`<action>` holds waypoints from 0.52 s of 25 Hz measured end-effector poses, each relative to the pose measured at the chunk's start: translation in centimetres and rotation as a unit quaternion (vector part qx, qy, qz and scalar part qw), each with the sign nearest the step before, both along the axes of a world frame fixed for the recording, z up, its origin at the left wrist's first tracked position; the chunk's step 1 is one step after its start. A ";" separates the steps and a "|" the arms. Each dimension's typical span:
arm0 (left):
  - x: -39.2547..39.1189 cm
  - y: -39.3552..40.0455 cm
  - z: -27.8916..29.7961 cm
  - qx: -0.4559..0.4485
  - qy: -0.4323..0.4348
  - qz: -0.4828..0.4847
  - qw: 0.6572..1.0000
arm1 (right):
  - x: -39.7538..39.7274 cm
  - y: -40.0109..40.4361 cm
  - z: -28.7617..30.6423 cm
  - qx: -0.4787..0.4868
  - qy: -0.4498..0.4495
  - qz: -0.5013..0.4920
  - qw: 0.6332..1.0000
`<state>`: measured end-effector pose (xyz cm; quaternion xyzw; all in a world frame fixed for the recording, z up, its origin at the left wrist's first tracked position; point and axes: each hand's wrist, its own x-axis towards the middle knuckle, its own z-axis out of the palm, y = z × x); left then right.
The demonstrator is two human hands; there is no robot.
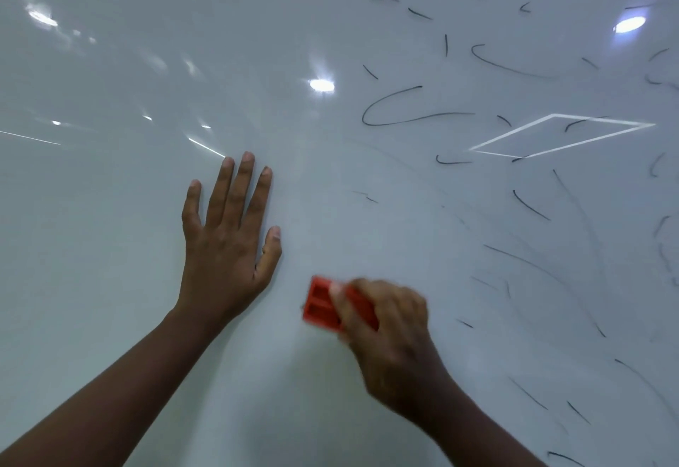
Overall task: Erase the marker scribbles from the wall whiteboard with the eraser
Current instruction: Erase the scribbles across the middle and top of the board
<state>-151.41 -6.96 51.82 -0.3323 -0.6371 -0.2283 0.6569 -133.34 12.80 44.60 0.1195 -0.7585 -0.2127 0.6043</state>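
Nothing readable here tbh, the whiteboard (147, 246) only has loose black marker scribbles (404, 110), no letters, numbers or logos.

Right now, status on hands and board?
Left hand flat on whiteboard. Right hand grips red eraser. Scribbles remain right side. Nothing blocking.

red eraser (323, 305) flat against white whiteboard (110, 246), black scribbles (411, 110) rightward

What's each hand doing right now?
Left hand: open, fingers straight, flat on the whiteboard.
Right hand: gripping the red eraser against the board.
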 end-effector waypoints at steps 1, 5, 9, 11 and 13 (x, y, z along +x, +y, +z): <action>0.0 0.0 0.0 -0.001 -0.002 0.000 1.000 | -0.2 0.0 -0.9 0.027 -0.024 -0.011 0.999; 0.1 -0.1 0.0 -0.004 -0.008 -0.007 1.000 | 0.0 0.9 0.7 0.089 -0.055 -0.021 0.994; 0.2 -0.1 -0.1 0.000 -0.001 -0.008 1.000 | 0.3 1.3 5.7 0.094 -0.010 0.003 0.995; 0.1 0.0 -0.1 0.005 0.003 -0.010 1.000 | 0.4 1.4 9.1 0.072 0.029 0.013 0.997; 0.1 0.0 -0.1 0.007 0.005 -0.010 1.000 | 0.7 2.0 13.0 0.029 0.080 0.019 0.996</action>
